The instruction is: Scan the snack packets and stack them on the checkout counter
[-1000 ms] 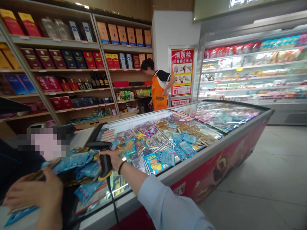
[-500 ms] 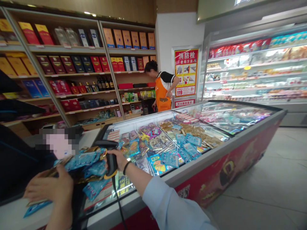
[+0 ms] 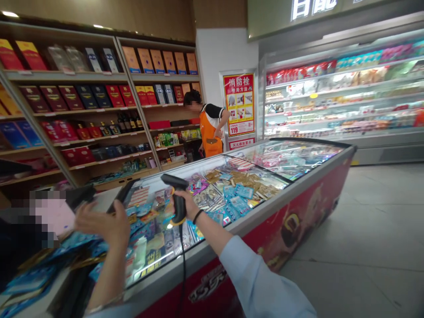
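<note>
My right hand (image 3: 188,204) grips a black and yellow barcode scanner (image 3: 179,206) above the freezer's glass top. The scanner's cable (image 3: 183,265) hangs down over the freezer's near side. Raised above the left end is my left hand (image 3: 106,223), fingers apart and slightly blurred, with nothing visible in it. Below and left of it, blue packets (image 3: 31,279) and gold-brown packets (image 3: 37,258) lie in a loose heap on the counter. More blue snack packets (image 3: 240,204) and gold packets (image 3: 247,180) are spread across the glass, beyond my right hand.
The chest freezer (image 3: 281,232) runs from my front to the far right. A person in an orange apron (image 3: 211,132) stands behind it, by shelves (image 3: 89,110) of boxes and bottles. A lit chiller (image 3: 331,101) stands at the back right, with tiled floor (image 3: 364,229) before it.
My left hand has come up off the packets and moved right, opening. My right hand has shifted the scanner right and up, away from the heap. The view has turned right.
</note>
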The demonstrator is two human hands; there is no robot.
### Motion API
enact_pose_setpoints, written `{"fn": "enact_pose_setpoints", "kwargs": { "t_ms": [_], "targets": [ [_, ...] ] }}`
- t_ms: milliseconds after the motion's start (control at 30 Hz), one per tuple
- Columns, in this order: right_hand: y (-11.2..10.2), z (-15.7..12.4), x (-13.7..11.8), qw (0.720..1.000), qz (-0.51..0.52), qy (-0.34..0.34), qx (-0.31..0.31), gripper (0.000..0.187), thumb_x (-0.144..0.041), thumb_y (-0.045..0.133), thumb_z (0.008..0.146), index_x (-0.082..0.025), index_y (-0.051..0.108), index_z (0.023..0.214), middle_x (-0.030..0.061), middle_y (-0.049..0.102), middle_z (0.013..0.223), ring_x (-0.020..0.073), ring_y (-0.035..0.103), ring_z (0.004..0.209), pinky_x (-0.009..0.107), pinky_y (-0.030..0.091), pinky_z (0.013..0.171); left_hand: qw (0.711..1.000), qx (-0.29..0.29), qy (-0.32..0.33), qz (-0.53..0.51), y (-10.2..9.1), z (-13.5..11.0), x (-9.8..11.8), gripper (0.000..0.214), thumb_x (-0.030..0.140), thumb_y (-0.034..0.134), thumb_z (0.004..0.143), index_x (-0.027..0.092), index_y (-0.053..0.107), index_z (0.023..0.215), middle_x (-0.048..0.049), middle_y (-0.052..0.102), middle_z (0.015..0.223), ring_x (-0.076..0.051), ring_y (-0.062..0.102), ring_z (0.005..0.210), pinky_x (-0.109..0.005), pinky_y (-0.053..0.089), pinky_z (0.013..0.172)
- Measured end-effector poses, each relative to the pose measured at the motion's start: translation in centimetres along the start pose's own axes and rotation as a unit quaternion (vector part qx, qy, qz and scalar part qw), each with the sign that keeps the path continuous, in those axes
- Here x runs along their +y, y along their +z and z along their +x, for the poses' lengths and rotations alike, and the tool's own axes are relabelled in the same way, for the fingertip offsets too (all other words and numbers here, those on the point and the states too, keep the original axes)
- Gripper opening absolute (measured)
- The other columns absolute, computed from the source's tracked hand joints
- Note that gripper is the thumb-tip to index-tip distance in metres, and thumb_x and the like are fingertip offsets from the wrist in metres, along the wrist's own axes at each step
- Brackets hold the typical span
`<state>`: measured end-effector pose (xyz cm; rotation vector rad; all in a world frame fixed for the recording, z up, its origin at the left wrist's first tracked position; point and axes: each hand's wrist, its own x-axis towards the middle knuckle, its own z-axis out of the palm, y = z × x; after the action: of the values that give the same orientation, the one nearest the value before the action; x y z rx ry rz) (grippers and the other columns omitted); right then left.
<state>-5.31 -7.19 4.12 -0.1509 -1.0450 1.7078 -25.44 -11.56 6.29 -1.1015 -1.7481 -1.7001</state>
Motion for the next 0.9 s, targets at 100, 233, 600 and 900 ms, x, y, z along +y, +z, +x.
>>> {"fn": "enact_pose_setpoints", "kwargs": {
  "t_ms": [100,233,600,900],
  "targets": [
    [-3.4,-1.4,-4.3,0.998,-0.009,-0.021,0.061,0.027,-0.041,0.065,0.064,-0.019,0.053,0.073,-0.0052,0.057,0.051,0.0117,0.051,0.035,0.023,0.041,0.034,0.995,-0.052,0.085,-0.015,3.4,-3.8,5.4,0.055,0.044,0.046,0.082,0.008,0.041,0.122,-0.0224,0.044,0.132,-0.034,0.035,0.129,-0.053,0.021,0.111],
    [-8.4,-3.6,-9.5,0.989,-0.022,-0.076,0.125,0.024,-0.041,0.062,0.068,-0.02,0.051,0.072,-0.0053,0.055,0.051,0.0106,0.049,0.034,0.021,0.038,0.032,0.975,-0.147,0.161,-0.041,8.0,-9.4,10.0,0.054,0.042,0.045,0.084,0.006,0.041,0.125,-0.0228,0.046,0.129,-0.034,0.038,0.127,-0.052,0.027,0.108],
    [-18.2,-7.0,-14.6,0.959,-0.039,-0.165,0.228,0.021,-0.038,0.06,0.067,-0.02,0.053,0.075,-0.0045,0.054,0.05,0.0104,0.048,0.036,0.02,0.039,0.034,0.822,-0.489,0.288,0.052,15.2,-18.5,15.9,0.043,0.041,0.052,0.088,0.011,0.055,0.118,-0.0184,0.052,0.128,-0.03,0.044,0.124,-0.04,0.035,0.104],
    [-19.1,-7.2,-13.9,0.959,-0.066,-0.155,0.23,0.023,-0.04,0.061,0.069,-0.02,0.055,0.079,-0.0041,0.054,0.052,0.0109,0.047,0.036,0.022,0.041,0.034,0.818,-0.556,0.133,0.055,17.0,-20.5,17.6,0.057,0.06,0.053,0.081,0.013,0.062,0.111,-0.0172,0.054,0.125,-0.035,0.044,0.122,-0.045,0.034,0.1]
  ]
}}
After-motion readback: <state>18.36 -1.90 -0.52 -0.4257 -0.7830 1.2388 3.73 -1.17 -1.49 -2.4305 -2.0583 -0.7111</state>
